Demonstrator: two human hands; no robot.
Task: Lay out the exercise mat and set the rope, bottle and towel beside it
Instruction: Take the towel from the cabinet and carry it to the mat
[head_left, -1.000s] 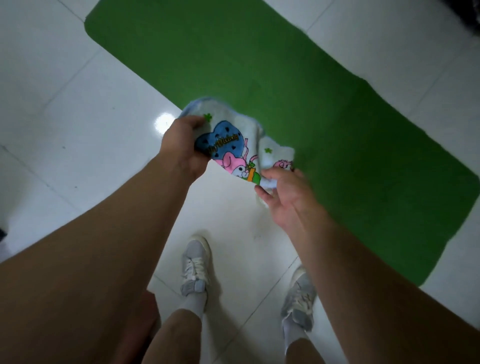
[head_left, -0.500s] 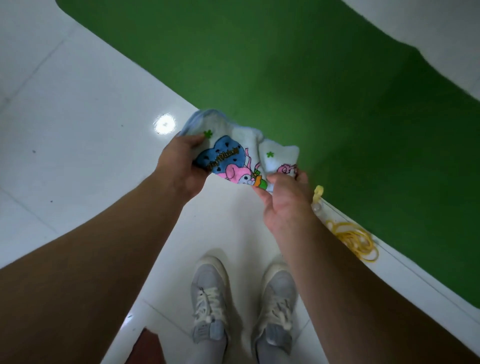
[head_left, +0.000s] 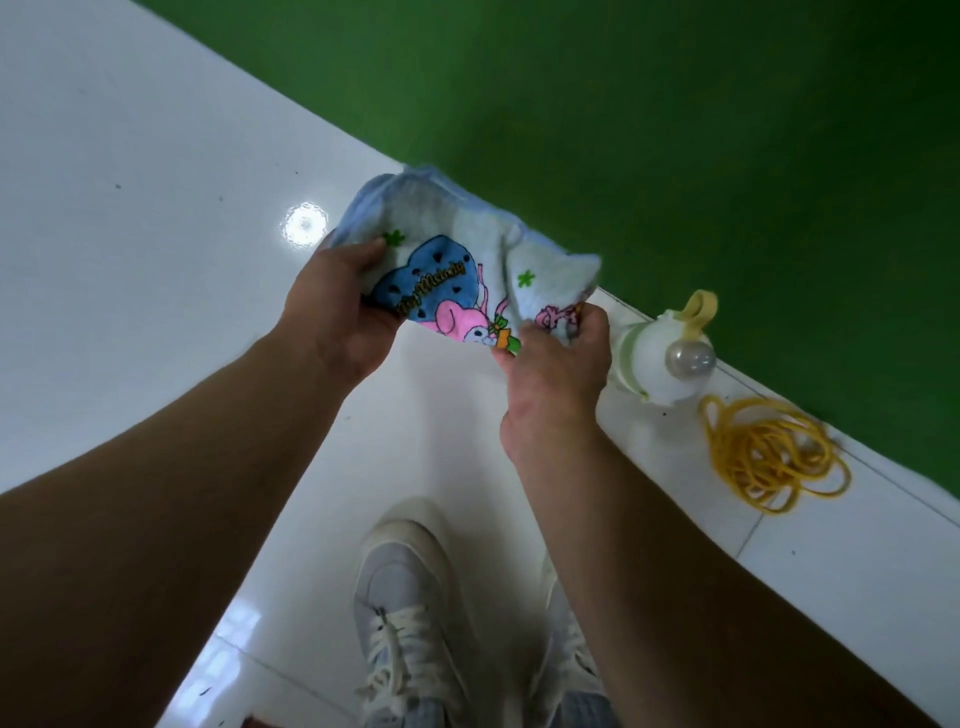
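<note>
2 hands share the towel: the left hand is curled closed over its left edge, thumb on top, and the right hand is pinched shut on the lower right corner. The cloth hangs bunched and half folded between them, in the air above the white floor, just at the near edge of the mat.

The mat looks laid out flat. The bottle stands on the floor just beside that edge, close to the right hand, and the rope lies in a loose coil near the bottle, on the floor next to the mat. So 1 item of 3 is left to place.

Risks, as I judge them:

1. The right hand works very close to the bottle. A sweep of the wrist or a trailing towel corner could tip it, since it looks tall for its base.
2. The towel is crumpled. Let go as it is, it would land in a heap, and part could fall onto the mat rather than beside it.
3. The floor is glossy, so a limp cloth may slide when dropped from height.
4. The shoes stand just below the towel. Dropped straight down, it could land on them or get trodden on.
</note>
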